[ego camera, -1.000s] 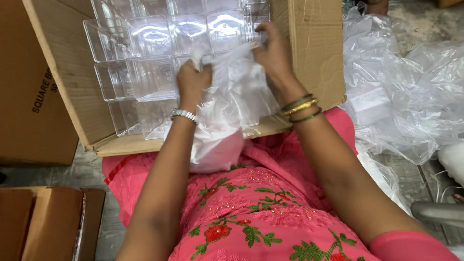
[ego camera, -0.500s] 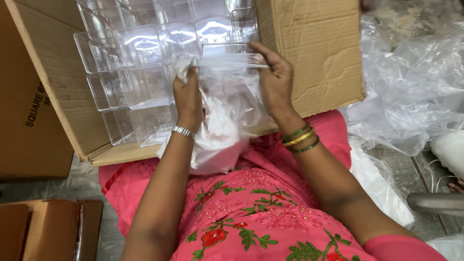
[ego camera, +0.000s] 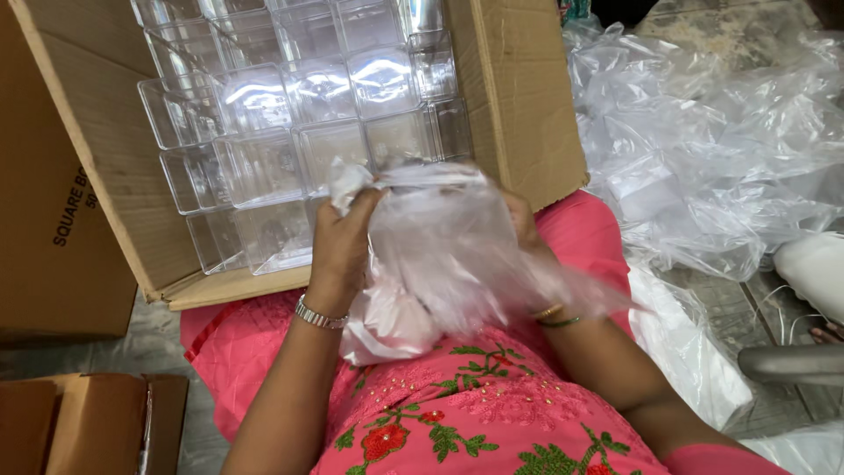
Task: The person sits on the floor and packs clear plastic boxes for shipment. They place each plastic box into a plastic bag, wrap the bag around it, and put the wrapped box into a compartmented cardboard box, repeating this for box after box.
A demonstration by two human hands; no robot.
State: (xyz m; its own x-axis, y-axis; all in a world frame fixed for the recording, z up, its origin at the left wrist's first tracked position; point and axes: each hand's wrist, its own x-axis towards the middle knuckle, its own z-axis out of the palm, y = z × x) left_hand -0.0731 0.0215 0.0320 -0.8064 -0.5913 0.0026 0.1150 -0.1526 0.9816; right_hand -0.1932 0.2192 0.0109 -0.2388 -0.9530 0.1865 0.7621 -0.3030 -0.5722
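My left hand [ego camera: 338, 242] grips the left edge of a clear plastic bag [ego camera: 448, 246] held over my lap. My right hand [ego camera: 520, 220] is mostly hidden behind the same bag and holds its right side. Whether something is inside the bag is hard to tell; the film is crumpled and blurred. Just beyond my hands an open cardboard box [ego camera: 105, 167] lies tilted toward me, packed with several clear square plastic containers [ego camera: 316, 97] in rows.
A heap of loose clear plastic bags [ego camera: 721, 149] lies on the floor to the right. Another cardboard box [ego camera: 53, 255] stands at the left and a smaller one [ego camera: 79, 422] at the bottom left. A grey metal leg [ego camera: 791, 362] shows at the right edge.
Both hands have pulled back from the box toward my lap, drawing the plastic bag with them. The bag now bunches up between my hands and covers the right hand.
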